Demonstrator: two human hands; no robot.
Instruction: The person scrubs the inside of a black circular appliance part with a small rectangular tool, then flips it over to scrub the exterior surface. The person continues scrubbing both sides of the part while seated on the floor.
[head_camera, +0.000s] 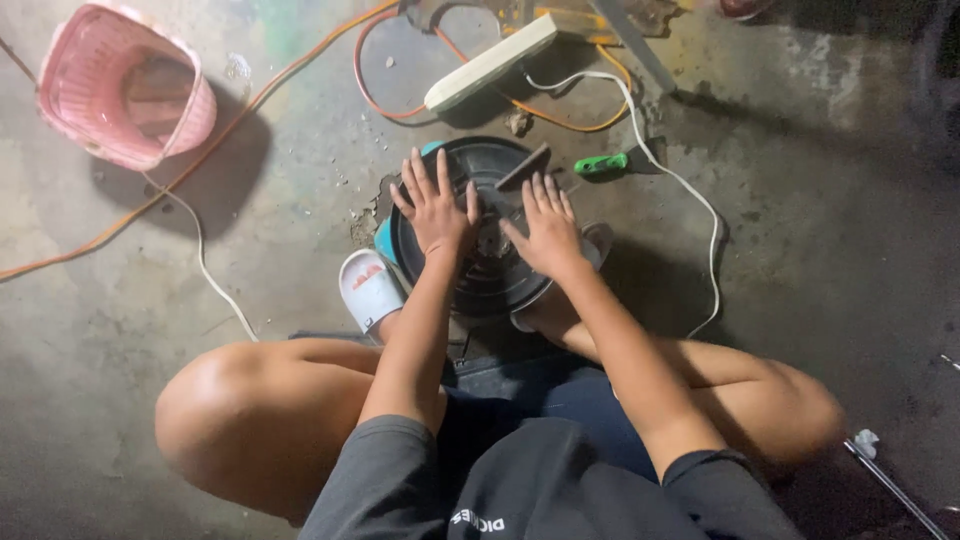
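Left hand (436, 205) and right hand (545, 228) lie flat, fingers spread, grasping nothing, pressed on the dark round fan housing (480, 290), apparently steadying it; green-handled screwdriver (602, 164) just beyond housing; pink basket (125, 85) well left.

Left hand (437, 205), right hand (545, 228): fingers spread.

No packages, signs or screens show anywhere on the concrete floor (800, 200). The only lettering is a small white print on the near hem of the person's dark grey shirt (478, 521).
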